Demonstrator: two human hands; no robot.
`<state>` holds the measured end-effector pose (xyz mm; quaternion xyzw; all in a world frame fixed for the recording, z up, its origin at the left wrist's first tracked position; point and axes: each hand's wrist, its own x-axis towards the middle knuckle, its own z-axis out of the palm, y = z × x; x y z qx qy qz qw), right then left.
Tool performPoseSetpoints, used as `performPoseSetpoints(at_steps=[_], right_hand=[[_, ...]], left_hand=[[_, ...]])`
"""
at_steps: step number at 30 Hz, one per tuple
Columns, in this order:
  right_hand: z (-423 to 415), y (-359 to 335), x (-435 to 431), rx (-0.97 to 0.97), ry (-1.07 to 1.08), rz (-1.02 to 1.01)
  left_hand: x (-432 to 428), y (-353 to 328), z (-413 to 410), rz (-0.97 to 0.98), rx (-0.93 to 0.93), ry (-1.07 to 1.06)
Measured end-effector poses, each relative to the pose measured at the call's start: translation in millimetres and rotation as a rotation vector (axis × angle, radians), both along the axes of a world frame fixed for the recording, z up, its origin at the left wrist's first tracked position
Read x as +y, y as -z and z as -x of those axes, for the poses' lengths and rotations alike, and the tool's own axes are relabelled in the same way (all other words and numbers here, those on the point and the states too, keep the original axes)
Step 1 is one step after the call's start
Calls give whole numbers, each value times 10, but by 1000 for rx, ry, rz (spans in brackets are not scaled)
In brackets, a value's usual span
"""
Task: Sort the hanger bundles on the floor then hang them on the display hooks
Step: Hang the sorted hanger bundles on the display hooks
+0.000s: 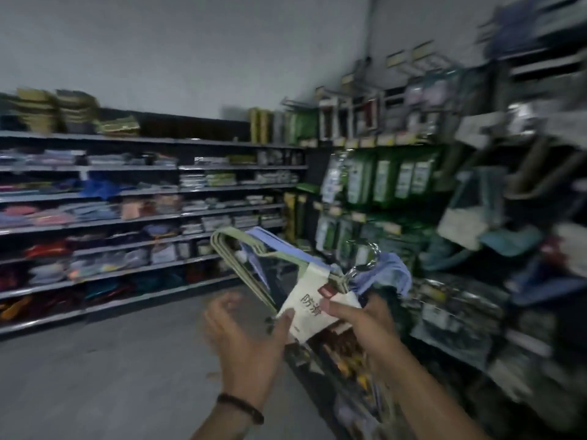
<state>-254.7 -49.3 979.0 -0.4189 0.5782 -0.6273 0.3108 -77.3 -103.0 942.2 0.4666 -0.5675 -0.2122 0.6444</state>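
Shop shelves (pixel 127 192) behind, right hand (pixel 365 322) grips hanger bundle (pixel 313 301) beside left hand (pixel 241 341)

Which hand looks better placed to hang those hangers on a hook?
Right, probably. The right hand grips the hanger bundle, and the display hooks stand on that side. The left hand is open beside it.

Cream paper band (pixel 313 308) around the hanger bundle (pixel 241 258): dark printed characters "防滑". Red tag (pixel 327 293) on the band and shelf price labels (pixel 386 139): blurred, unreadable.
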Motion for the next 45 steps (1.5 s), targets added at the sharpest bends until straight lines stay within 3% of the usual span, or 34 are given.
performPoseSetpoints(at_steps=[3,5,8,11,14,19,21,24,27,37,41,45], right_hand=[[309,-20,462,-203,137,-27],[492,-30,762,-303,189,-73],[850,28,1161,-376,289,-65],[1233,-9,1619,-377,373,-18],[1503,-226,2275,-177,382,-88],[2191,-517,3461,477,570,-566],[2454,-688,3904,797,795,-634],[2784,-952,4426,1038,1186,-467],[3210,-1039,4747,1193,1192,-357],[4209,-950,5615,954,1309,-576],[4409,-899,5840,839,1417,-611],[4580,-845,6135,851,1552,-669]], left_hand=[[85,-206,453,-346,320,544],[219,-369,776,-491,341,933],[515,-567,1314,-640,373,1175],[875,-649,1912,-659,438,1223],[1328,-772,2479,-601,393,1235],[2086,-935,3446,-474,274,1302],[2391,-961,3834,-447,236,1367],[2900,-962,4370,-411,174,1479],[3447,-981,4803,-393,152,1606],[4479,-1044,5971,-270,-101,1914],[4618,-1159,6330,-136,-204,1848],[4599,-1209,6690,-53,-246,1902]])
